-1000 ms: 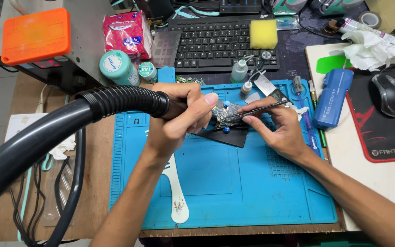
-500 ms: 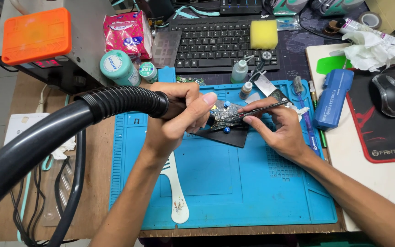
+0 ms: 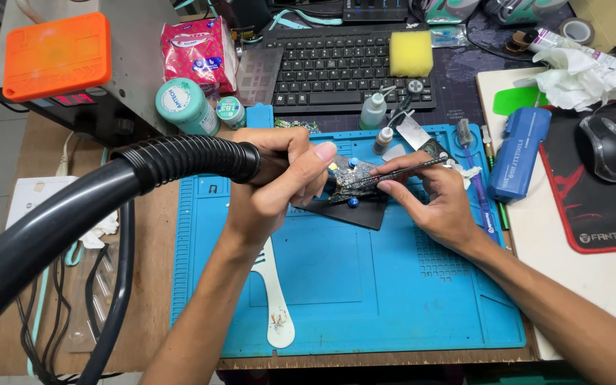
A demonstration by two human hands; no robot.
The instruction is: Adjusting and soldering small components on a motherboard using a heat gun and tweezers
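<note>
The left hand (image 3: pixel 272 185) is clenched round the handle of a hot-air tool whose black ribbed hose (image 3: pixel 180 160) sweeps off toward the tabletop's left edge; its nozzle, hidden behind the fingers, points at a small circuit board (image 3: pixel 354 182). The right hand (image 3: pixel 440 203) pinches a pair of tweezers (image 3: pixel 393 171), tips down on the board. The board lies on a dark pad (image 3: pixel 351 210) near the far edge of the blue work mat (image 3: pixel 365 285), held by small blue-headed pegs.

By the look of it the rework is mid-way: tool and tweezers are both on the board, no part is seen lifted clear, and whether a component is gripped is too small to tell.

Crowding the spot are two small dropper bottles (image 3: pixel 373 110) just beyond the board, a blue tool case (image 3: pixel 518 153) to the right, and a white plastic spudger (image 3: pixel 276 299) lying under the left forearm. A keyboard (image 3: pixel 336 68) with a yellow sponge (image 3: pixel 411 52) sits toward the far edge.
</note>
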